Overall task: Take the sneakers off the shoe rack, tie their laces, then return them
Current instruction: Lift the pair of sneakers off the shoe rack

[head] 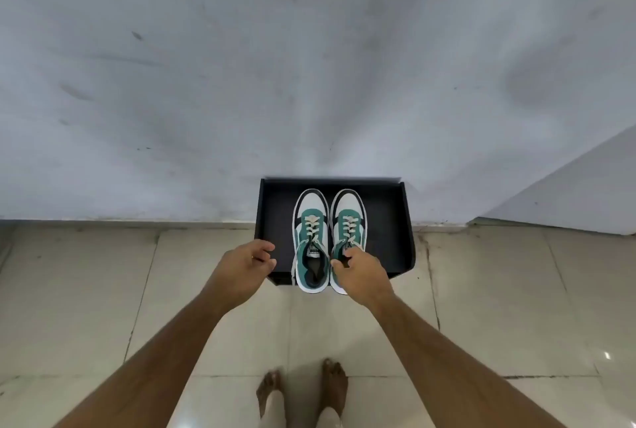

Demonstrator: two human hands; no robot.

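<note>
Your left hand (pixel 246 264) hangs half open and empty beside the left sneaker (pixel 310 240) on the black shoe rack (pixel 389 221). Your right hand (pixel 361 274) pinches the right sneaker (pixel 347 221) at its opening. Both heels stick out past the edge, so a quick tug could tip one off, and your right hand hides whether those laces are tied.

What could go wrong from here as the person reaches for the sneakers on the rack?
The right hand seems to pinch only the right sneaker at its collar, so it may tip or slip when lifted. Both heels overhang the shoe rack front edge, so a nudge to the left sneaker could drop it onto bare feet. The left hand holds nothing.
</note>
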